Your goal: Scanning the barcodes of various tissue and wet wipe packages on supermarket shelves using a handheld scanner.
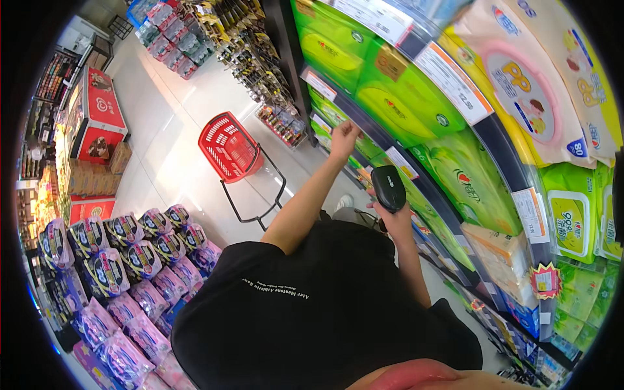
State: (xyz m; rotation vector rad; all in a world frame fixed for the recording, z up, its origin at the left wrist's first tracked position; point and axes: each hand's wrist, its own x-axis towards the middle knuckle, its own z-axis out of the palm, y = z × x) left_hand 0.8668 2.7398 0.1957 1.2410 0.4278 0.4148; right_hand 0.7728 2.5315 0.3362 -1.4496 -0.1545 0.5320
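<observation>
My right hand [399, 225] is closed around a black handheld barcode scanner [388, 189], held in front of my torso beside the shelving. My left hand [345, 139] is stretched further out, its curled fingers at the front edge of a shelf [378, 126]; whether they pinch anything is hidden. Green plastic-wrapped tissue packs [397, 105] fill the shelf above that edge. Price labels sit along the shelf fronts, including a white one [402, 163] between my two hands and a larger one [454, 83] higher up.
A red plastic shopping basket [229, 146] with a black handle stands on the tiled floor [170, 117]. Stacked pink and black packs [146, 297] rise at left. Beyond are a red freezer [100, 112], bottle packs [173, 41] and a hanging display [248, 53]. Wet-wipe packs [524, 92] line the right.
</observation>
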